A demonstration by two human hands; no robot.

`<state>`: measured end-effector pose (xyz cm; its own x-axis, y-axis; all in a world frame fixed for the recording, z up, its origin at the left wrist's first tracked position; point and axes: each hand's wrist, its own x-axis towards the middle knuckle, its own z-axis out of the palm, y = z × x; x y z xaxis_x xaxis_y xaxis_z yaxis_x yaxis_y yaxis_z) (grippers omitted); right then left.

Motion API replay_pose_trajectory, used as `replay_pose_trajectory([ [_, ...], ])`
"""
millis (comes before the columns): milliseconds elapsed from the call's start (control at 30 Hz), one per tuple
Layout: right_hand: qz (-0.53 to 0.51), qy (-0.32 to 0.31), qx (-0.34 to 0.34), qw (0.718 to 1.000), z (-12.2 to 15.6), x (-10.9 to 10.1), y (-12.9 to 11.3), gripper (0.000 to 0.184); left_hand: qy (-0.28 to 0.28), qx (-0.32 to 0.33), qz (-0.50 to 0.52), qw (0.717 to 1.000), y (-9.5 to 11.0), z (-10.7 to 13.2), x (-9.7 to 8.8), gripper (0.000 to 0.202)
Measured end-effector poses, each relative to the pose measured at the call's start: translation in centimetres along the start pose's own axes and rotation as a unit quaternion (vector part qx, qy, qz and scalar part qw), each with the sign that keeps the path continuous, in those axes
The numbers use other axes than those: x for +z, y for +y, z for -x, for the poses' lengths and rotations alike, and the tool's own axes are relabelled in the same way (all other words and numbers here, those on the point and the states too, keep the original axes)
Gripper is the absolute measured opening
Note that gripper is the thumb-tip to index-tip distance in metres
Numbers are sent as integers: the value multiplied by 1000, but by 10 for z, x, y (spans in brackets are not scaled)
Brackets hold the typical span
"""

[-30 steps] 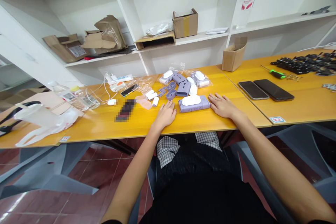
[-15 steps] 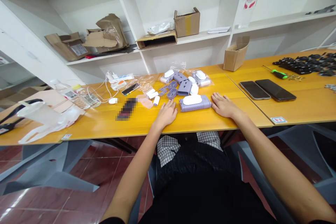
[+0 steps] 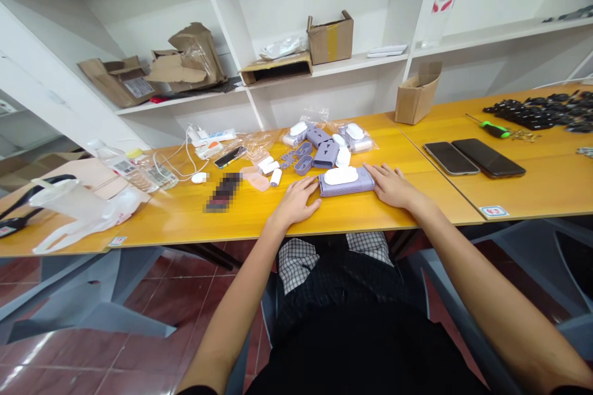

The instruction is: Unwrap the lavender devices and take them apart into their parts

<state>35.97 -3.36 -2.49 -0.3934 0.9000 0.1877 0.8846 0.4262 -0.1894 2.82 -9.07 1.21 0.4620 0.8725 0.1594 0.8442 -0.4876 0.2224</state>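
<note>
A purple plastic casing (image 3: 354, 187) lies on its side on the table, with a white oval piece (image 3: 341, 176) on it. At its left end rests my left hand (image 3: 296, 202), fingers stretched out and nothing held. My right hand (image 3: 391, 186) lies at the other end, fingers spread, its fingertips at the casing; whether they press on it I cannot tell. Behind stand more purple casings (image 3: 326, 155), purple rings (image 3: 304, 164), small white cylinders (image 3: 275, 178) and white oval caps (image 3: 343, 157). Two bagged pieces (image 3: 356, 136) are among them.
Two phones (image 3: 488, 158) and a green-black screwdriver (image 3: 495, 130) lie to the right, near a heap of black parts (image 3: 532, 112). A cardboard box (image 3: 417, 99) stands behind. On the left are bottles (image 3: 123, 166), a cup (image 3: 67, 200) in a plastic bag and white cables (image 3: 185, 157).
My left hand has shifted slightly right, towards the casing. The right hand has moved left, so its fingertips now reach the casing's right end.
</note>
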Motion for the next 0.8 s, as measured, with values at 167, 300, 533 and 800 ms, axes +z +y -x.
replay_pose_trajectory([
  [167,-28,14,-21,999,-1,1,-12,82,-11,2,-16,1000,0,-1,1,51],
  [300,-61,32,-42,997,-2,-1,-18,77,11,-21,-8,1000,0,-2,3,52],
  [533,-189,60,-89,976,-3,-7,-40,78,49,-20,36,998,-4,-3,6,55],
  [800,-551,113,80,823,-8,-4,-65,57,149,5,145,978,-7,-1,5,55],
])
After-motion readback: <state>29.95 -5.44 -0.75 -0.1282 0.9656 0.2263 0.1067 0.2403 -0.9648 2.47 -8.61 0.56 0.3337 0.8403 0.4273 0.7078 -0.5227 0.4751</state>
